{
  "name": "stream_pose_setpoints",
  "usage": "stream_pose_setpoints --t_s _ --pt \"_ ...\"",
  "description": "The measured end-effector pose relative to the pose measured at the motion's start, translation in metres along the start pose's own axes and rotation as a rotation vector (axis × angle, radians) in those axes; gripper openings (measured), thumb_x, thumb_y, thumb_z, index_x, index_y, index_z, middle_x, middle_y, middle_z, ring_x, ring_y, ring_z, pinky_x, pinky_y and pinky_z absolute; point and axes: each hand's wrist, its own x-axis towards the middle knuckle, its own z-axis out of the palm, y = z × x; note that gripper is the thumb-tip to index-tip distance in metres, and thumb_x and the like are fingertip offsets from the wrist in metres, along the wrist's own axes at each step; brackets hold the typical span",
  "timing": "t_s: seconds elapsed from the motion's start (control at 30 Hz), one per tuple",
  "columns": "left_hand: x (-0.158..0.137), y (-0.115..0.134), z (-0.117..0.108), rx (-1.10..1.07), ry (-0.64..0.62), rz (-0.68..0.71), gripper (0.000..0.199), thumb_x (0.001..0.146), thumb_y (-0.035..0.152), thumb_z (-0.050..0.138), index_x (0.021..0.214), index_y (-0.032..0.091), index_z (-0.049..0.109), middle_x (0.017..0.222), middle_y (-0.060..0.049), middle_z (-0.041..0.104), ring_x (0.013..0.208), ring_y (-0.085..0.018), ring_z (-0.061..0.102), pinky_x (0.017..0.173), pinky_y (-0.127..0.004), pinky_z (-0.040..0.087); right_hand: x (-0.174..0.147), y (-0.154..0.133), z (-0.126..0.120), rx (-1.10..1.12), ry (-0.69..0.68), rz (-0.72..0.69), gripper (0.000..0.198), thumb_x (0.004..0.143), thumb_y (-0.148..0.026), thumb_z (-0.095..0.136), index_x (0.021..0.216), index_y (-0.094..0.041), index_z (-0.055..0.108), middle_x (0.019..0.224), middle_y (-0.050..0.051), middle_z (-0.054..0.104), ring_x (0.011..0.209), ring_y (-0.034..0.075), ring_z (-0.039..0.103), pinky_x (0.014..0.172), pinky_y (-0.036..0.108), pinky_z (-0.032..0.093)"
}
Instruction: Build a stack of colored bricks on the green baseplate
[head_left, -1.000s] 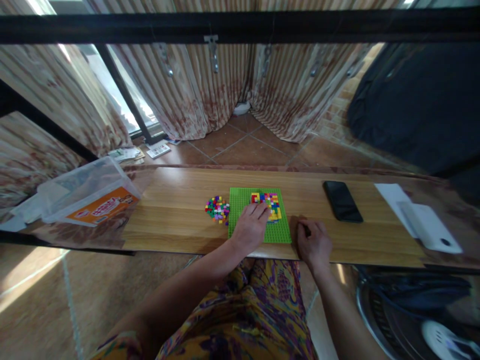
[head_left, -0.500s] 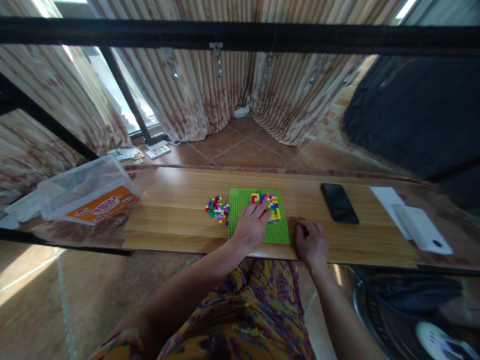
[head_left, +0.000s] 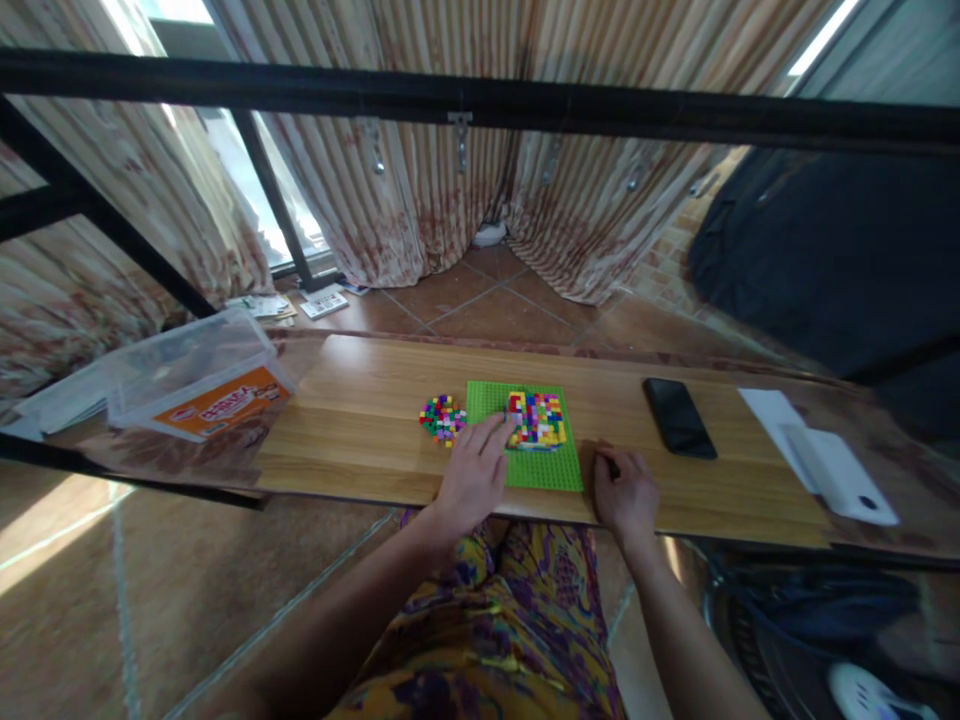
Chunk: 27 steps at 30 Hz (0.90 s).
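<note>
My left hand [head_left: 474, 472] is over the left half of a green studded baseplate [head_left: 544, 474], its fingers stretched out. Its fingertips come close to the left edge of a squarish patch of multicoloured bricks [head_left: 541, 418] built on the plate; I cannot make out any brick in them. Part of the baseplate is hidden under this hand. Left of the plate lies a loose pile of small coloured bricks [head_left: 441, 416], close to my left fingers. My right hand [head_left: 626, 490] rests on the wooden board just right of the baseplate, its fingers curled in with nothing visible in them.
A black phone [head_left: 679, 417] lies on the wooden tabletop [head_left: 360, 420] to the right, with white paper and a white flat object [head_left: 855, 475] beyond it. A clear plastic box [head_left: 199, 375] with an orange label stands at the left end. A dark bar [head_left: 480, 95] crosses above.
My left hand has drawn back leftward from the multicoloured brick patch, uncovering more of it. My right hand stays in place. The view has shifted slightly.
</note>
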Motion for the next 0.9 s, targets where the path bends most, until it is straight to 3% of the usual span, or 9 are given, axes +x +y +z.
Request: stream_pose_setpoints --t_s 0.2,0.37,0.47,0.63,0.73,0.9 --pt "-0.046 -0.071 -0.039 0.082 0.091 -0.279 0.043 0.089 0.022 0.046 0.132 0.02 0.05 0.131 -0.013 0.056 0.123 -0.026 0.052 0.104 -0.045 0.045 0.004 0.006 -0.003 0.078 -0.012 0.032 0.032 0.086 -0.04 0.048 0.088 -0.017 0.07 0.088 0.01 0.067 0.082 0.022 0.06 0.074 0.035 0.046" --pt "-0.053 -0.117 -0.071 0.275 0.086 -0.429 0.041 0.089 0.029 0.046 0.126 0.015 0.054 0.132 -0.017 0.054 0.123 -0.03 0.051 0.105 -0.047 0.042 0.01 -0.008 -0.019 0.246 0.02 0.184 0.031 0.083 -0.042 0.055 0.089 -0.015 0.07 0.085 0.009 0.069 0.078 0.022 0.062 0.073 0.035 0.048" --pt "-0.041 -0.133 -0.077 0.352 0.057 -0.421 0.041 0.089 0.031 0.045 0.125 0.011 0.055 0.132 -0.019 0.054 0.121 -0.03 0.051 0.104 -0.045 0.041 0.003 -0.053 -0.024 0.306 -0.008 0.081 0.027 0.085 -0.041 0.056 0.09 -0.018 0.07 0.085 0.007 0.068 0.077 0.019 0.062 0.071 0.032 0.049" --pt "-0.012 -0.147 -0.071 0.405 -0.015 -0.398 0.032 0.09 0.025 0.043 0.115 0.014 0.06 0.125 -0.015 0.059 0.116 -0.029 0.053 0.102 -0.045 0.039 -0.019 -0.136 0.003 0.433 -0.314 -0.231 0.023 0.092 -0.031 0.048 0.092 -0.021 0.068 0.088 0.005 0.067 0.08 0.017 0.062 0.074 0.03 0.05" --pt "0.001 -0.151 -0.066 0.408 -0.041 -0.375 0.032 0.091 0.025 0.042 0.116 0.015 0.059 0.125 -0.013 0.06 0.114 -0.029 0.053 0.1 -0.045 0.038 -0.023 -0.158 0.03 0.341 -0.335 -0.246 0.023 0.092 -0.03 0.047 0.097 -0.02 0.067 0.088 0.006 0.066 0.081 0.018 0.061 0.074 0.031 0.049" --pt "0.019 -0.16 -0.06 0.422 -0.061 -0.362 0.034 0.092 0.028 0.041 0.12 0.017 0.057 0.131 -0.012 0.057 0.117 -0.03 0.05 0.099 -0.045 0.036 -0.02 -0.169 0.058 0.11 -0.349 -0.322 0.022 0.092 -0.031 0.049 0.098 -0.021 0.068 0.09 0.007 0.065 0.084 0.02 0.06 0.074 0.031 0.046"
